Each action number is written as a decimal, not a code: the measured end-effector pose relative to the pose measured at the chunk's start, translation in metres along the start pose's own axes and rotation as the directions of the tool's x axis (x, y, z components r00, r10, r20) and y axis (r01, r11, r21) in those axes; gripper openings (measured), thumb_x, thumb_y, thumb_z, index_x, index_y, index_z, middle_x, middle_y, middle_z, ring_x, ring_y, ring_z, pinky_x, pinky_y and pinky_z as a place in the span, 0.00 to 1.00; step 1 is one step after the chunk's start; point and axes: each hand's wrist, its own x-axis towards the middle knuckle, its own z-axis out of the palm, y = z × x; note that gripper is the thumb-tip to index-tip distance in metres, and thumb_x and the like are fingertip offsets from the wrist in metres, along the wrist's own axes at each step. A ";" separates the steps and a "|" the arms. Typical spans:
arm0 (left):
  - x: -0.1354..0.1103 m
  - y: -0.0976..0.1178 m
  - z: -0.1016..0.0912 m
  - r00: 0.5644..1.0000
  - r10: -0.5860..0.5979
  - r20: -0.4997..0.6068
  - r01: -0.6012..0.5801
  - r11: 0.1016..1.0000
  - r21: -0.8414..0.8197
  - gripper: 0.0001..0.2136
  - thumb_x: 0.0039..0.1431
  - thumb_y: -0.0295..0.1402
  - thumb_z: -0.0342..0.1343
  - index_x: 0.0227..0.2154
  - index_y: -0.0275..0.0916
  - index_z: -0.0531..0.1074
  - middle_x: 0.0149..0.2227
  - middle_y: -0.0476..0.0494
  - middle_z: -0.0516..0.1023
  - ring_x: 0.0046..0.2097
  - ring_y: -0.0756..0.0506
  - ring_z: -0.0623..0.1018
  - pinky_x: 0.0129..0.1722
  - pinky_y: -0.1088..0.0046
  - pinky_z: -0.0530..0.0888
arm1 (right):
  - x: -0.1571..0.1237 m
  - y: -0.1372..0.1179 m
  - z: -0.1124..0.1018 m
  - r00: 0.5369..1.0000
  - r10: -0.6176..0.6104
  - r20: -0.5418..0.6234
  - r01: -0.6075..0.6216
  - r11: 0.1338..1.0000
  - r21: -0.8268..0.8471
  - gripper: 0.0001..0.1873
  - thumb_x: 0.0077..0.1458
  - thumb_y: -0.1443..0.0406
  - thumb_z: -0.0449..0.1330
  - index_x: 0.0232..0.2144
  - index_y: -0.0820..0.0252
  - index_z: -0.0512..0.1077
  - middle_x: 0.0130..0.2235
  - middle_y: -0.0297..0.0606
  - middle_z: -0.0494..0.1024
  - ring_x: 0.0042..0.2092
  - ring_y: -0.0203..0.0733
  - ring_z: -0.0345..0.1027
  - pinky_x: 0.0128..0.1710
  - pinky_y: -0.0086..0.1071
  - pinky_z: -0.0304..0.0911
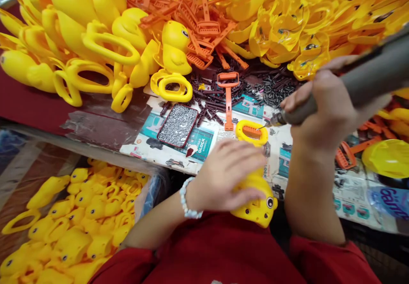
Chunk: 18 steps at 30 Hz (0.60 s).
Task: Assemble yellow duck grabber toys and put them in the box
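Observation:
My left hand (228, 175) is closed over a yellow duck toy (258, 211), pressing it at the table's front edge. The toy's eyed head points towards me, and its looped handle (265, 136) lies away from me with an orange piece inside the loop. My right hand (332, 105) grips a grey electric screwdriver (367, 75), tilted, its bit pointing left at the loop. Whether the bit touches the toy I cannot tell. Nearby are a shallow tray of small silvery screws (178, 124) and a single orange plastic part (228, 101).
Yellow toy shells (83, 3) pile up at the back left, with more open halves (287, 24) at the back right. Orange parts (204, 24) heap between them, above dark small pieces (209, 109). A bin of yellow ducks (79, 228) stands lower left; a plastic bottle (390, 201) lies right.

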 end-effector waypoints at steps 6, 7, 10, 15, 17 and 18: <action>-0.016 0.026 0.018 0.928 0.226 0.297 -0.220 0.974 -0.051 0.21 0.63 0.49 0.48 0.40 0.35 0.72 0.47 0.41 0.78 0.53 0.41 0.71 0.54 0.60 0.64 | 0.033 0.043 -0.008 1.000 0.012 -0.001 -0.012 0.996 -0.088 0.14 0.45 0.61 0.56 0.31 0.56 0.54 0.20 0.29 0.57 0.19 0.32 0.52 0.16 0.30 0.55; -0.017 0.026 0.021 0.922 0.222 0.318 -0.221 0.975 -0.040 0.21 0.62 0.50 0.48 0.40 0.35 0.73 0.48 0.41 0.77 0.54 0.40 0.71 0.54 0.60 0.64 | 0.033 0.045 -0.007 1.000 0.018 0.014 -0.016 0.992 -0.124 0.12 0.47 0.61 0.55 0.31 0.55 0.53 0.20 0.30 0.56 0.20 0.32 0.52 0.17 0.31 0.56; -0.019 0.022 0.024 0.906 0.198 0.373 -0.211 0.977 -0.006 0.22 0.62 0.50 0.47 0.43 0.35 0.72 0.51 0.39 0.75 0.57 0.39 0.69 0.56 0.57 0.63 | 0.029 0.048 -0.004 0.998 0.033 0.046 -0.024 0.983 -0.181 0.10 0.50 0.61 0.53 0.32 0.55 0.54 0.20 0.31 0.57 0.20 0.33 0.52 0.17 0.31 0.57; -0.020 0.019 0.028 0.934 0.150 0.324 -0.137 0.989 -0.060 0.18 0.63 0.45 0.47 0.40 0.36 0.73 0.47 0.42 0.77 0.52 0.42 0.72 0.55 0.59 0.64 | 0.023 0.059 0.001 0.997 0.015 0.081 -0.003 0.989 -0.150 0.12 0.49 0.59 0.56 0.29 0.56 0.55 0.18 0.28 0.56 0.18 0.32 0.54 0.15 0.29 0.55; -0.021 0.019 0.031 0.949 0.145 0.282 -0.127 0.989 -0.080 0.17 0.62 0.44 0.47 0.39 0.36 0.74 0.45 0.43 0.78 0.50 0.42 0.73 0.54 0.60 0.65 | 0.021 0.062 0.003 0.998 0.006 0.061 0.001 0.993 -0.121 0.12 0.47 0.61 0.58 0.29 0.57 0.57 0.18 0.28 0.57 0.17 0.33 0.55 0.15 0.29 0.55; -0.021 0.018 0.032 0.952 0.146 0.269 -0.127 0.988 -0.085 0.17 0.62 0.44 0.47 0.38 0.36 0.74 0.44 0.43 0.78 0.50 0.43 0.73 0.53 0.61 0.66 | 0.020 0.063 0.004 0.999 0.014 0.043 -0.009 0.993 -0.114 0.12 0.47 0.61 0.59 0.28 0.58 0.58 0.18 0.28 0.57 0.17 0.33 0.56 0.15 0.29 0.55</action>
